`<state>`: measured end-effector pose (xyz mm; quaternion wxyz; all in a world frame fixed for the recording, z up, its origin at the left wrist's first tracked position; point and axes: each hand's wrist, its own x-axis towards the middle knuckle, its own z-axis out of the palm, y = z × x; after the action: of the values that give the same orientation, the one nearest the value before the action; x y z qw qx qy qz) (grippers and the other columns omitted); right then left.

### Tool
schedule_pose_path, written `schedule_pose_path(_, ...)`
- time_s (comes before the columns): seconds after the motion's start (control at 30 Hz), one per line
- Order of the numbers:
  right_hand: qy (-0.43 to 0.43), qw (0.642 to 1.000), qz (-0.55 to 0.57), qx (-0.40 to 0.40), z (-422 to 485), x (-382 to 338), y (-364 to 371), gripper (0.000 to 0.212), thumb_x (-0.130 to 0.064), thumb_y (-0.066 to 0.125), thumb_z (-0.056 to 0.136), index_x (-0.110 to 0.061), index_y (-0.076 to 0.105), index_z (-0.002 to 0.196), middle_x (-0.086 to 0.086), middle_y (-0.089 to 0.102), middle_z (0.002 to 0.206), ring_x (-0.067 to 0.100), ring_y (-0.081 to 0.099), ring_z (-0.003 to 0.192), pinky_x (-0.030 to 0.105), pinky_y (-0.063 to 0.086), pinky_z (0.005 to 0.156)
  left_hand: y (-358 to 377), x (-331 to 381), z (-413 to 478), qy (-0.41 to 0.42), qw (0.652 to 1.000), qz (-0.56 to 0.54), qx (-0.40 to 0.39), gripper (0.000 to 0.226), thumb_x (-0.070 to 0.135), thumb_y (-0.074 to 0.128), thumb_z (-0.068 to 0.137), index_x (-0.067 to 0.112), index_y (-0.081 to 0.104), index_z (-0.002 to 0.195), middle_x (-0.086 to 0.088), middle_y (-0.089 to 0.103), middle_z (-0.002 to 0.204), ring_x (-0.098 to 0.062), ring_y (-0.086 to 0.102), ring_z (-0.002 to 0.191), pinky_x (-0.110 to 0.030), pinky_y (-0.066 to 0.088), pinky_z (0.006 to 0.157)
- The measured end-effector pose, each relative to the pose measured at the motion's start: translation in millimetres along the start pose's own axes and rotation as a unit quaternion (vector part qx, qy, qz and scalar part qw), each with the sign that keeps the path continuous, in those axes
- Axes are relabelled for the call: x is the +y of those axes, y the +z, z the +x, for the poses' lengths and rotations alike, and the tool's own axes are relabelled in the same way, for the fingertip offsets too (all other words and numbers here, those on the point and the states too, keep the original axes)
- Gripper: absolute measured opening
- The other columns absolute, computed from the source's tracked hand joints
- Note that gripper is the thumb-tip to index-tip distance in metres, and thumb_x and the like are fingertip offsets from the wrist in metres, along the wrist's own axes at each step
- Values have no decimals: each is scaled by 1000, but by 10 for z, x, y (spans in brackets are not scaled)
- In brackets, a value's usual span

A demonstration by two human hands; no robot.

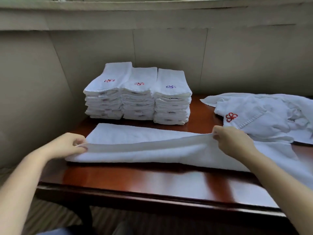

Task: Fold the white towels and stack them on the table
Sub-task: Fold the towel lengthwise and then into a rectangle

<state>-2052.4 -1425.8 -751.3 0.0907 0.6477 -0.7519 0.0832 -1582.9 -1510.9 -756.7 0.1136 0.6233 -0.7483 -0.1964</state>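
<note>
Table [135,182] near edge bare wood, dark red. Just beyond it, the working towel [152,151] lies flat, long axis running 9-to-3 across the view, near edge parallel to the table edge. It looks already halved lengthwise: a top layer sits over a lower one.

Left hand [67,145] pinches the top layer's edge at the 9 o'clock end. Right hand [232,139] pinches the same edge at the 3 o'clock end. Hands well apart, one per end, edge lifted slightly and taut between them. The towel's right end runs on past the right hand, under that forearm, toward 4 o'clock.

Key relation: the hands sit on the long axis at opposite ends, neither clearly nearer the middle. My read: the next fold is either end-to-end along that axis or another lengthwise one; can't tell which.

Loose unfolded towels [264,116] at 2 o'clock, touching the working towel's far right. Three folded stacks [137,99] at 12 o'clock, side by side, near the wall [237,61].
</note>
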Motion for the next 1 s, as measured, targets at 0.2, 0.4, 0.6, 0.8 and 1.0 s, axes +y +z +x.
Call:
schedule_pose_path(0.2,60,997,29,-30,371,23,403,10,-5,40,86,-13,37,81,0,43,72,26,46,73,28,33,54,293,203,633,-72,919,-304,240,12,11,71,83,17,65,75,-4,61,66,-15,53,63,-22,44,60)
schedule_pose_path(0.4,93,995,-1,-34,569,111,643,21,-11,38,88,-20,31,70,-2,47,75,23,45,72,28,32,54,598,341,1190,-204,942,-103,247,21,37,56,90,18,64,90,-8,63,98,-35,59,94,-34,46,75)
schedule_pose_path(0.6,89,993,-33,-74,668,134,633,26,-15,38,90,-23,29,66,-2,53,84,22,46,76,28,36,61,589,407,1377,-220,940,6,259,39,41,32,102,11,55,110,-17,60,115,-39,56,105,-37,39,73)
schedule_pose_path(0.8,57,988,-24,-141,682,241,605,27,-15,36,94,-22,36,68,2,61,97,20,50,83,27,36,68,515,497,1482,-233,939,69,245,44,41,28,103,9,54,120,-18,59,119,-38,55,110,-39,38,74)
schedule_pose_path(1.0,91,981,-7,-171,607,196,611,21,-18,38,88,-23,37,68,3,60,109,25,56,102,32,44,80,620,619,1564,-283,931,107,204,33,25,44,98,7,53,124,-16,60,121,-36,56,112,-43,46,82)
